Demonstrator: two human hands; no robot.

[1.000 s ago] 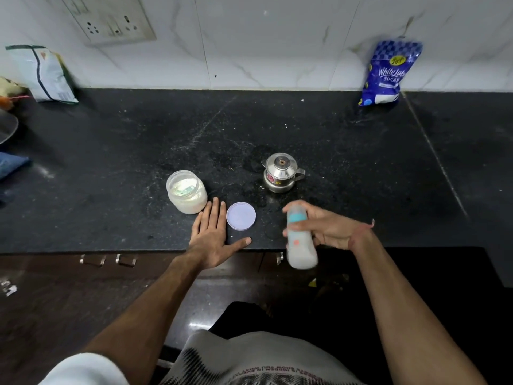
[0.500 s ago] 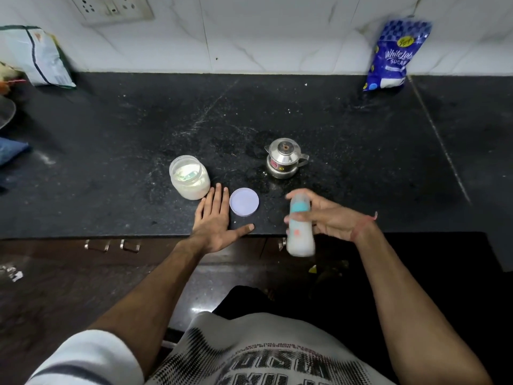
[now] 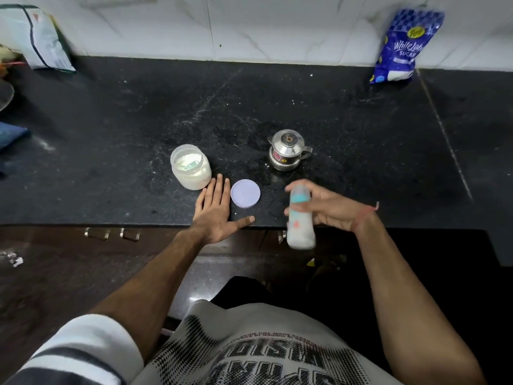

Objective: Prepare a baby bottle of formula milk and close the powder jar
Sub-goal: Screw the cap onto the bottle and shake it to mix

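Mixing appears to be the step in hand: in the head view the right hand (image 3: pixel 330 208) is wrapped around a baby bottle (image 3: pixel 301 218) with a teal collar and milky white contents, held in the air at the front edge of the worktop (image 3: pixel 111 120); the bottle is blurred, which suggests shaking, though that is a judgement. The left hand (image 3: pixel 215 212) lies flat on the worktop, fingers straight, gripping nothing, its fingertips just beside the powder jar (image 3: pixel 191 167). The jar stands open with pale powder and what looks like a scoop inside. Its lilac lid (image 3: pixel 245 194) lies flat on the worktop between the two hands, apart from the jar. A small steel pot (image 3: pixel 287 154) stands behind the lid, carrying a red label too small to read. The next move likely calls for setting the bottle down upright, then lifting the lid, seating it squarely on the jar mouth and closing it. Legible writing: a blue bag (image 3: pixel 402 47) against the wall reads "White Lab… SUGAR". A white packet (image 3: pixel 39 37) at far left shows unreadable print.
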